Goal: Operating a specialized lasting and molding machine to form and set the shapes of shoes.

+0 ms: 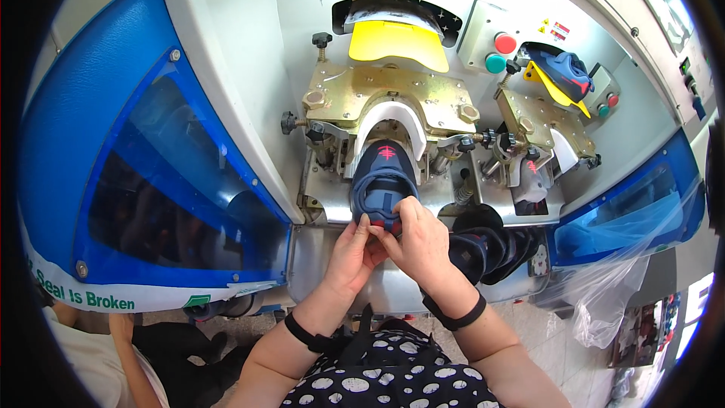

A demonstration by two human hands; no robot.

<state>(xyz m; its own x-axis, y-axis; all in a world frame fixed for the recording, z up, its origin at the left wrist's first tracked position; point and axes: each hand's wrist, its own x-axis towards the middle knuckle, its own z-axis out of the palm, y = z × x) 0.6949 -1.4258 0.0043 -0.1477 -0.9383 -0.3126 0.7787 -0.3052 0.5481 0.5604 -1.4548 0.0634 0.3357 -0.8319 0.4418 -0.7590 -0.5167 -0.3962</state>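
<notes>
A dark blue shoe upper (384,193) with a red patch at its heel points away from me. Its toe sits within a white U-shaped pad (392,112) on the machine, and red light lines fall on the toe. My left hand (352,258) pinches the heel edge, thumb on top. Beside it, my right hand (417,242) is closed on the same heel, fingers bent over the collar. Both thumbs nearly meet there. What lies under the heel is hidden by my hands.
A brass-coloured clamp plate (385,94) with black knobs stands beyond the shoe, below a yellow flap (398,44). At right are red and green buttons (500,53), a second station holding another shoe (563,74), and several dark shoes (491,251). Blue guards (75,128) flank the machine; a person (113,355) is lower left.
</notes>
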